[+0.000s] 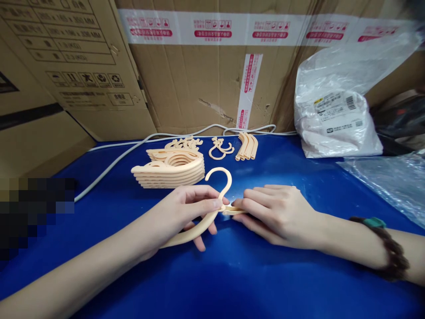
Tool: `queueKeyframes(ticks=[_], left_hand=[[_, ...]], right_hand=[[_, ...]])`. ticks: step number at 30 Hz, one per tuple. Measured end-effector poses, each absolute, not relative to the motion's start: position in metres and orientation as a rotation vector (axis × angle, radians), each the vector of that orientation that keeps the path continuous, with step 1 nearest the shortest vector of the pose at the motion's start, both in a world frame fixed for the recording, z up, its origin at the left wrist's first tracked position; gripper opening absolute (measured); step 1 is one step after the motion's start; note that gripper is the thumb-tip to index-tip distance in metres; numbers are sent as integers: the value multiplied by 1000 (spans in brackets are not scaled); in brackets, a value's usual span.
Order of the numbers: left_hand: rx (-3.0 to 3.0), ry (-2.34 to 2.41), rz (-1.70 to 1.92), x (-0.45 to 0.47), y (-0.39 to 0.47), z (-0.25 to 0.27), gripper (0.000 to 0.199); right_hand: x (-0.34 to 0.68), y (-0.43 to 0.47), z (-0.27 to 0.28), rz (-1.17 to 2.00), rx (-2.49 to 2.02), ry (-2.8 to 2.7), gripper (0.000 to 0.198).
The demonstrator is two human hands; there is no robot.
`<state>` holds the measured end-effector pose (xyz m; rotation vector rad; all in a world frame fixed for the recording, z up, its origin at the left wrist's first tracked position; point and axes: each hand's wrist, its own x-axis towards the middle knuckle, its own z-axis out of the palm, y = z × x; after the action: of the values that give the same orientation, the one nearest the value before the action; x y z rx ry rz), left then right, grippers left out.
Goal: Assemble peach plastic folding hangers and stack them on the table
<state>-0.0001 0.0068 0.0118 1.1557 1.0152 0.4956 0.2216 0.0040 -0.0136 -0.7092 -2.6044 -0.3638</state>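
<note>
Broadly, a blue counter is filling the near scene, and cardboard boxes are walling off its far and left sides. At far right, a white plastic bag is standing on the counter. Left of centre, a stack of pale pieces is lying just beyond the left hand. At mid-counter, that hand is pinching a pale hanger where its hook is joining the curved arm, thumb pressing on top; its other fingers are hanging loosely parted below. The right hand is closing its fingers firmly round a slim pale part beside that joint, hiding its right end. Farther off, curved pieces are lying bunched, with loose hooks resting to their left.

Uneven pushing or twisting could, I judge, be slipping the joint from the left thumb or straining the thin plastic; a sudden release could be swinging the upright hook into the stack. For moving, the stack is crowding the far left, while the near side is offering more room; no near edge is showing.
</note>
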Motion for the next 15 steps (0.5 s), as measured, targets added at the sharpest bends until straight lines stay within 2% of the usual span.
queueKeyframes(ticks=[8,15], left_hand=[[1242,1026,438,-3,6,11,25],[1285,1013,433,-4,7,8,29]], right_hand=[[221,4,-14,-496,-587,-2577,28],[221,3,-13,-442,-584,-2610,31]])
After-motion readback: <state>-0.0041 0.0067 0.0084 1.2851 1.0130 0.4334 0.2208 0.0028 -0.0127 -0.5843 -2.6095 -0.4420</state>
